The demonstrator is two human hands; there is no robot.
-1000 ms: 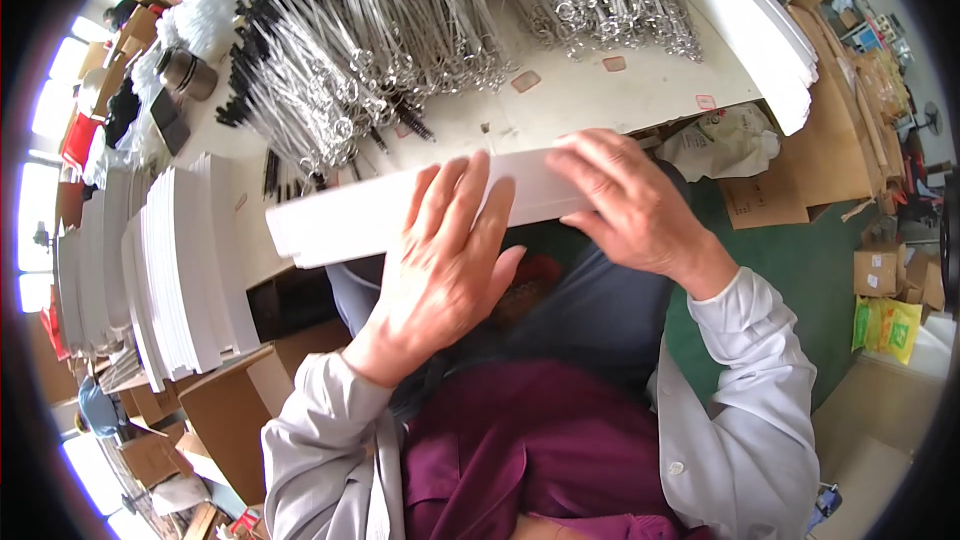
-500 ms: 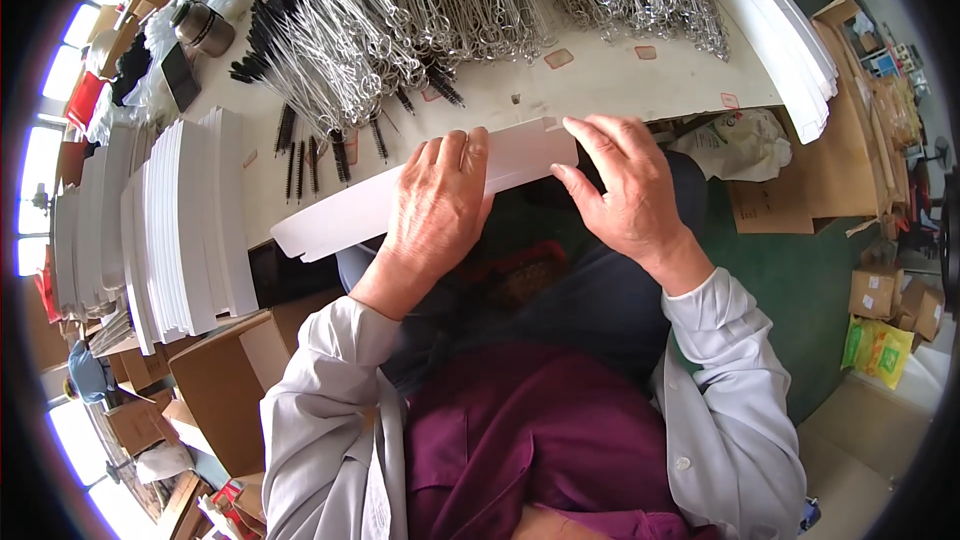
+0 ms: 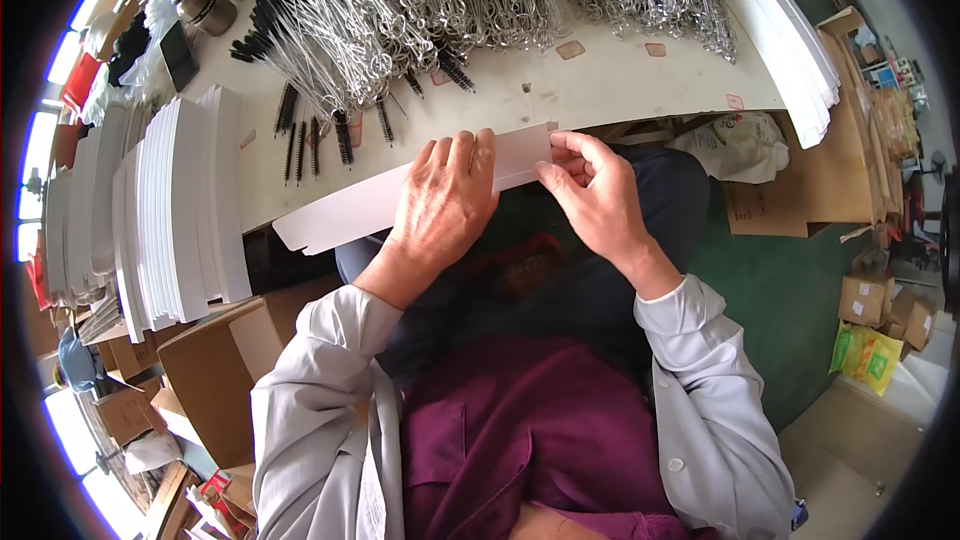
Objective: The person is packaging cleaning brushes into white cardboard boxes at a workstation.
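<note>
A long, narrow white carton [image 3: 345,208] lies slantwise along the table's front edge, its left end lower than its right. Across its middle lies my left hand [image 3: 445,190], fingers together over the top and holding it. At the carton's right end, my right hand [image 3: 600,195] pinches the end between thumb and curled fingers. Part of that end is hidden behind the fingers. Beyond the carton, several loose brushes with black bristles [image 3: 343,140] rest on the table. Behind them is a big heap of wire-handled brushes [image 3: 400,30] with ringed ends.
Flat white cartons stand stacked at the left [image 3: 175,210], with another white stack [image 3: 785,50] at the table's right end. A flask [image 3: 205,6] and a dark phone-like slab [image 3: 179,57] sit at the back left. Cardboard boxes [image 3: 215,380] stand below left.
My right hand has moved left and its fingers have closed from a spread pose onto the carton's right end. My left hand still lies over the carton. The view has shifted slightly.
</note>
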